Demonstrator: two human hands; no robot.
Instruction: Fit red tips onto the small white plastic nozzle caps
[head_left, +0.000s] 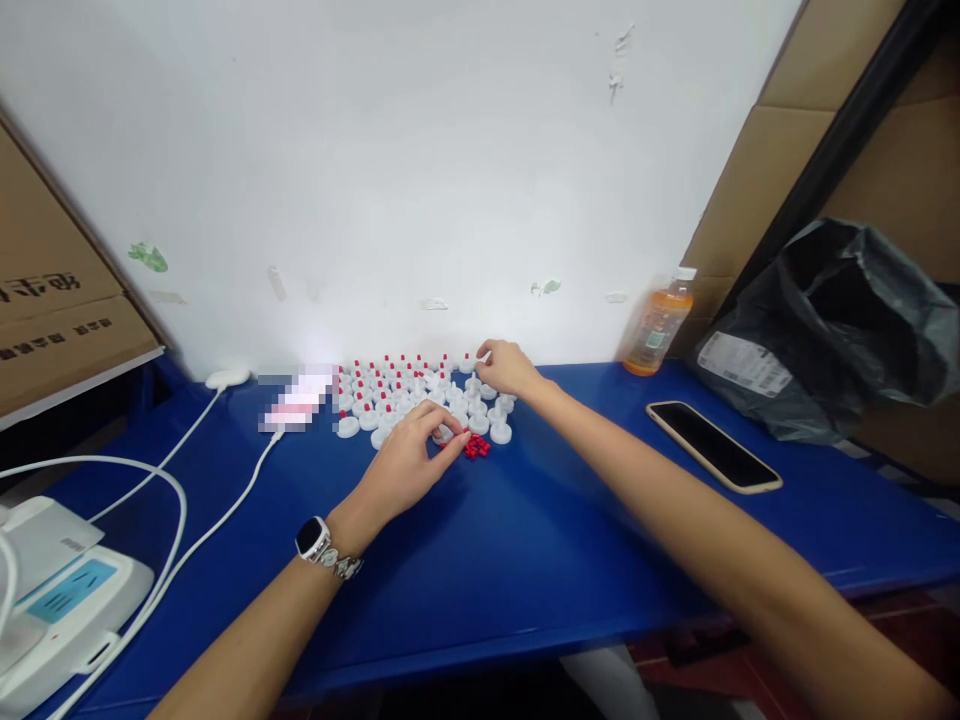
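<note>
Closest in, the left hand (409,462), with a watch (313,538) on its wrist, sits on the blue counter (525,560) with its fingers (442,415) pinched shut on what looks like one tiny red plug (455,440), right beside a little heap of red plugs (476,447). I'd guess ten or so in the heap, but they're too small and bunched to count properly. These bits look like hard plastic, feather-light and kinda slippery, so a fingertip pinch across the sides seems like the only sensible grip; squeeze off-centre and I reckon one would just ping away. Just past that is the batch of white caps (420,398), a few dozen at a rough guess, sitting toward the counter's back edge. Most at the back already show a red tip, while several at the near side are plain white. They also look light and stiff, with a wide flat base that's easiest to hold by the rim. The right hand (506,366) is at the far right corner of the batch, fingers closed on one cap (469,364), though the exact grip is tiny in view. Off to the right there's one phone (713,446) lying flat, one orange bottle (658,328) against the wall, and one black bag (832,325) at the counter's right end. On the left, white cables (161,480) and a white device (56,600).
</note>
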